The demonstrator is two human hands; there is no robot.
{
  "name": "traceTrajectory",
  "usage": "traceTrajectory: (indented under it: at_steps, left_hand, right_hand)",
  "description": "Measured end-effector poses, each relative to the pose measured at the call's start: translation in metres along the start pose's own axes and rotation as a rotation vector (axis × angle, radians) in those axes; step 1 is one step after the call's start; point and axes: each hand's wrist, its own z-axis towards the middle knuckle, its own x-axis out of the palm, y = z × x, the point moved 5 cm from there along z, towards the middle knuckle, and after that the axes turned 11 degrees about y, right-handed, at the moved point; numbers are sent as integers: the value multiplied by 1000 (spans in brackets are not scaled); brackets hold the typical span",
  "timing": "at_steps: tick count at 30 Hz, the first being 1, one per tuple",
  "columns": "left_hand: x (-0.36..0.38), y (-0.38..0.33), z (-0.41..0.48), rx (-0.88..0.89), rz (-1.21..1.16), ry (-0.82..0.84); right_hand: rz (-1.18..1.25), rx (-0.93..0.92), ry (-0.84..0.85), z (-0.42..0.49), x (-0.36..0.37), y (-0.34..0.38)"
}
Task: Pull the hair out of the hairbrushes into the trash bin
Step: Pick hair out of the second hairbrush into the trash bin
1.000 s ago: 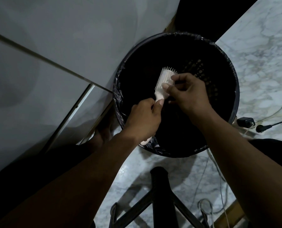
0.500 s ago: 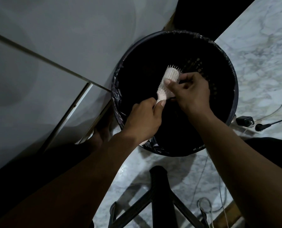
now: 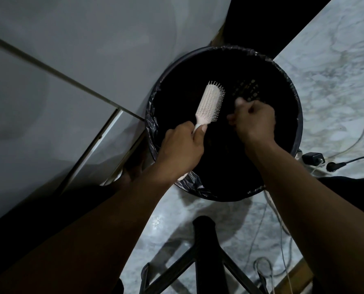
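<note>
A pale pink hairbrush point(image 3: 209, 103) hangs over the open black trash bin point(image 3: 299, 128), bristles facing right. My left hand point(image 3: 182, 147) is shut on its handle, and the handle's end sticks out below my palm. My right hand point(image 3: 254, 122) hovers over the bin just right of the brush, apart from it, with the fingers curled into a pinch. Whether hair is between those fingers is too dark to tell. The bin is lined with a black bag, and its inside is too dark to make out.
A grey cabinet or wall panel point(image 3: 70, 60) rises on the left, touching the bin. Marble floor point(image 3: 335, 71) spreads to the right, with cables and a plug point(image 3: 312, 158) beside the bin. A black stool frame point(image 3: 206, 251) stands near me.
My right hand has come off the brush head and moved right, fingers pinched. My left hand has shifted the brush a little to the left, so the whole head now shows.
</note>
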Motion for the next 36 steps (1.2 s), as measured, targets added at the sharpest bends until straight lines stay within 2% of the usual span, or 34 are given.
traceTrajectory:
  at_steps: [3,6,12,17,20,29,36]
  left_hand:
    - [-3,-6,-1,10,-51,-13]
    - [-6,-14,-11,-17,-102,-50]
    - [-24,-48,-40,-22,-126,-121]
    - [-70,-104,-81,41,-156,-222]
    - [-95,-136,-111,95,-98,-286]
    - [-172,-215,-247,206,85,-562]
    - [-239,-254,-350,249,144,-736]
  right_hand:
    - [-153,55,111,-4,4,3]
    - [-342,82,148,-15,-4,17]
    - [-388,-51,328,-47,-32,71]
    - [-408,-245,278,-97,-71,139]
    - [-405,-316,245,-132,-94,175]
    - [-561,-547,214,-265,-145,272]
    - [-626,-763,224,-376,-159,348]
